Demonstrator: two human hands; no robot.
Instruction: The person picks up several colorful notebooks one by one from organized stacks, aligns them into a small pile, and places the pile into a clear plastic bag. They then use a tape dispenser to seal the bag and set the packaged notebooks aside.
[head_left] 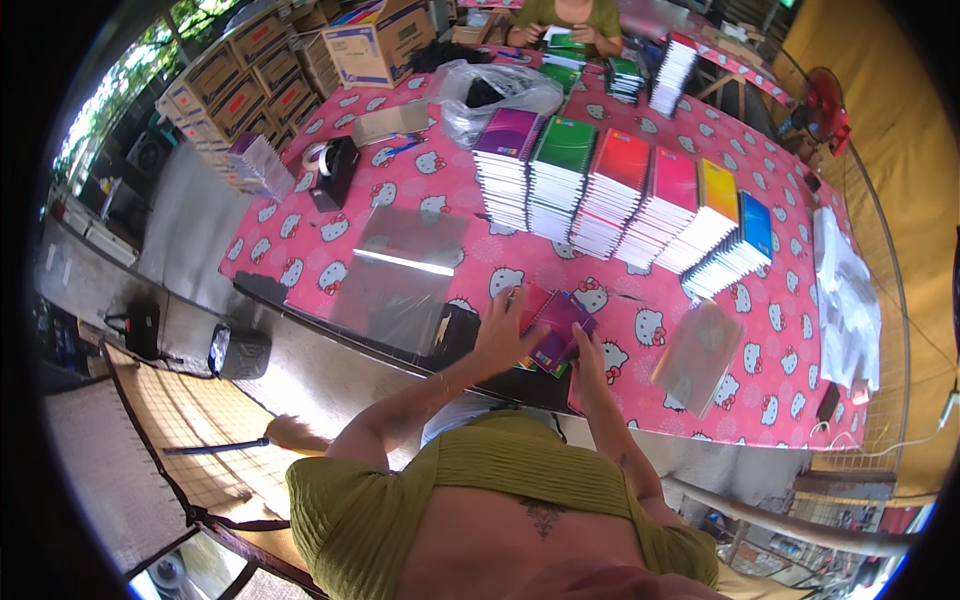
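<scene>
A small stack of notebooks with a purple notebook [562,328] on top lies at the table's near edge, slightly turned; green and pink edges show around it. My left hand [503,335] rests at the stack's left side, fingers apart and thumb by the cover. On the right, my right hand [588,362] grips the stack's side with its fingers over the purple cover. Left of my hands lie clear plastic sheets [405,285]. To the right is a clear plastic cover [698,358], lying flat.
Spiral notebooks stand beyond my hands in purple [508,135], green, red, pink, yellow and blue stacks. A tape dispenser [335,172] and clear bag [500,95] stand farther left. White plastic bags [845,300] lie right. A person [568,30] handles notebooks opposite; cartons [375,45] stand behind.
</scene>
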